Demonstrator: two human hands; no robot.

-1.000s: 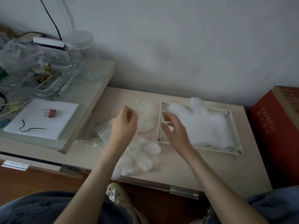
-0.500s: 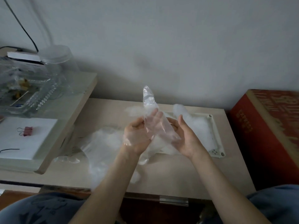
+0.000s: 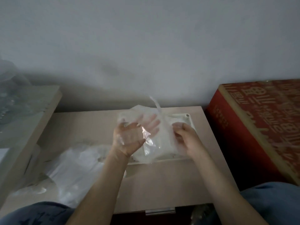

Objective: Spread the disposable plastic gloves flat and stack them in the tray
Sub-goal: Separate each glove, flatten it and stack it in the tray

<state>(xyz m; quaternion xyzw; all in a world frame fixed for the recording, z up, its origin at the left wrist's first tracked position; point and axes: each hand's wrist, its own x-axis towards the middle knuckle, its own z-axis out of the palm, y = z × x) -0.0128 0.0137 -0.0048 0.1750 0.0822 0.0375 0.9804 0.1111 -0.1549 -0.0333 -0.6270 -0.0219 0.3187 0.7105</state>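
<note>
Glove: draped over spread left hand, edge pinched by right hand; long axis runs forward; tray directly beneath grip.

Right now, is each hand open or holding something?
Left hand: open, fingers spread, plastic glove draped over it.
Right hand: pinching the same glove.

At the centre of the frame my left hand is held out with fingers spread, a clear plastic glove draped over it. Just to its right, my right hand keeps a pinching grip on the glove's edge, above the cream tray. A pile of gloves lies lower left on the tabletop, and a red box fills the right edge.
</note>
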